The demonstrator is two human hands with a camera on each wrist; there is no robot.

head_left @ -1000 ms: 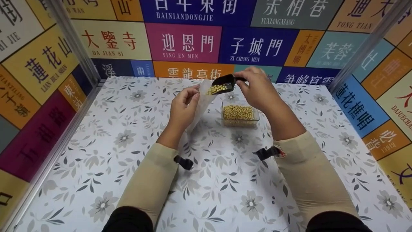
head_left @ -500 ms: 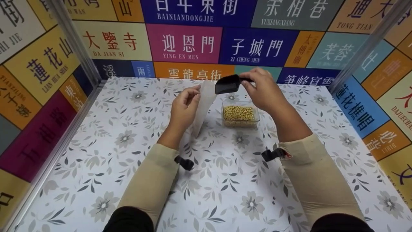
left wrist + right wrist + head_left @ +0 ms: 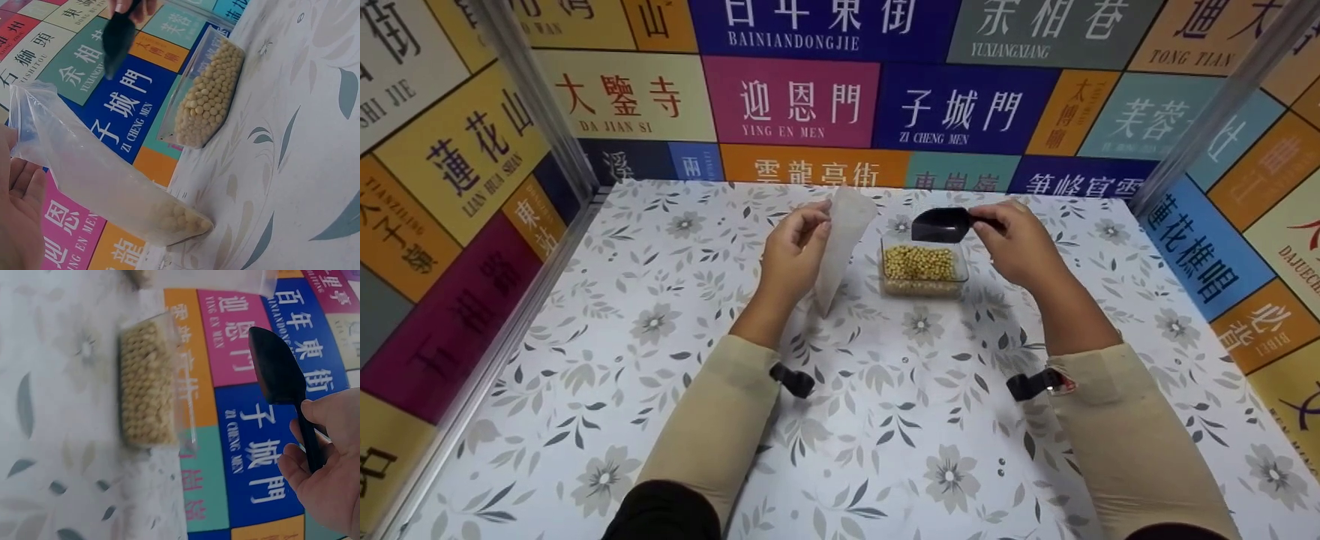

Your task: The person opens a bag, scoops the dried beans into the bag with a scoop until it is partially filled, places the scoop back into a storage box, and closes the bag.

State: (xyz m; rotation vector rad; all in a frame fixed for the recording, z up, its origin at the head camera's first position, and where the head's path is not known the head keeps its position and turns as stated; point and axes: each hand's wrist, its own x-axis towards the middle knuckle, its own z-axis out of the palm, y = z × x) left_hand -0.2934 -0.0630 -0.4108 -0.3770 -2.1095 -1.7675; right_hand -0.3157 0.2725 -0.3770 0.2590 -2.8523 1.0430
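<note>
My left hand (image 3: 795, 247) pinches the upper edge of a translucent plastic bag (image 3: 844, 240), which hangs upright with its mouth at the top. In the left wrist view, yellow soybeans (image 3: 179, 216) lie in the bag's bottom corner. A small black scoop (image 3: 941, 225) is gripped by its handle in my right hand (image 3: 1016, 244). The scoop is just above and behind a clear rectangular container (image 3: 922, 289) filled with soybeans (image 3: 919, 262). No beans show in the scoop in the right wrist view, where its bowl (image 3: 277, 365) is seen from the side.
A white tablecloth (image 3: 682, 420) with grey flowers and leaves covers the table. Colourful panels with Chinese lettering (image 3: 791, 101) stand behind it and along both sides. Metal posts (image 3: 540, 112) mark the corners.
Soybeans slid from the tilted scoop into the bag. My right hand then moved right and down, bringing the scoop from the bag's mouth to above the container. The left hand stayed nearly still.
</note>
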